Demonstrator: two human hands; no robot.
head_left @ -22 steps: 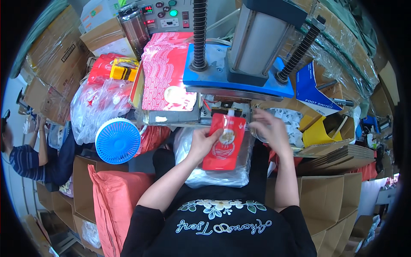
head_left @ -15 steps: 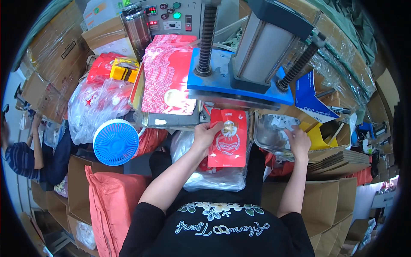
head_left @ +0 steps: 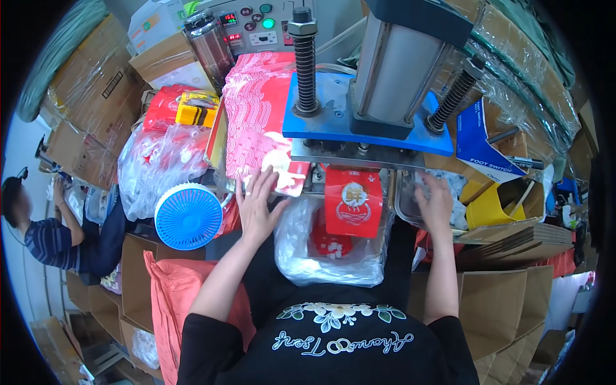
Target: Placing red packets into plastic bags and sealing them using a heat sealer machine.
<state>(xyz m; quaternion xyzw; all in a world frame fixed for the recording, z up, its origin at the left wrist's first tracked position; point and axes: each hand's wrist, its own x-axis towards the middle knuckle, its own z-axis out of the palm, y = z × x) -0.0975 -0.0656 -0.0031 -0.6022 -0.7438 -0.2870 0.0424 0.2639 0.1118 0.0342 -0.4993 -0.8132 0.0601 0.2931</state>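
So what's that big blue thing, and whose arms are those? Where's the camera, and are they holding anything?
The arms belong to a person, not a robot. Every picture comes from a wide camera worn on that person's head, looking down, so edges look bent.

The big blue thing looks like a press, with springs around its posts. A red pouch sticks out from under it, toward the person.

The left hand is open, fingers spread at the near edge of a red-and-white patterned sheet. The right hand is at a clear tray with small white pieces; I can't tell whether it holds one.
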